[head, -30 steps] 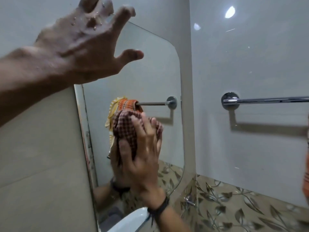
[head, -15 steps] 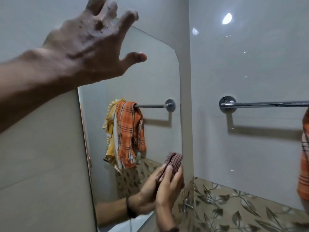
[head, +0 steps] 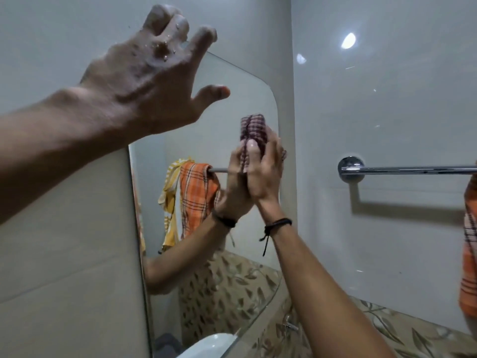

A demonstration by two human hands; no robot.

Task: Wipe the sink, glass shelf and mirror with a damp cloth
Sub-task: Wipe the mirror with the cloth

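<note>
Two hands work at the mirror (head: 206,140): our left hand (head: 154,73), wet and with fingers spread, braces on its top edge to steady us, while our right hand (head: 263,171) grips the damp checked cloth (head: 254,133) flat against the glass near its right edge to wipe.

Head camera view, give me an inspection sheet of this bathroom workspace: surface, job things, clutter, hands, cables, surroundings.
Surface: mirror on the wall, reflecting hand, cloth and towels.
Job's things: checked cloth bunched against the mirror near its right edge; sink edge at the bottom; glass shelf nothing seen.
Clutter: orange towel hanging from the rail at the right edge.
Grippers: right hand presses the cloth to the glass; left hand open, wet with droplets, fingertips at the mirror's top edge.
Cables: nothing seen.
Surroundings: pale glossy wall tiles, leaf-patterned tiles below, small tap.
</note>
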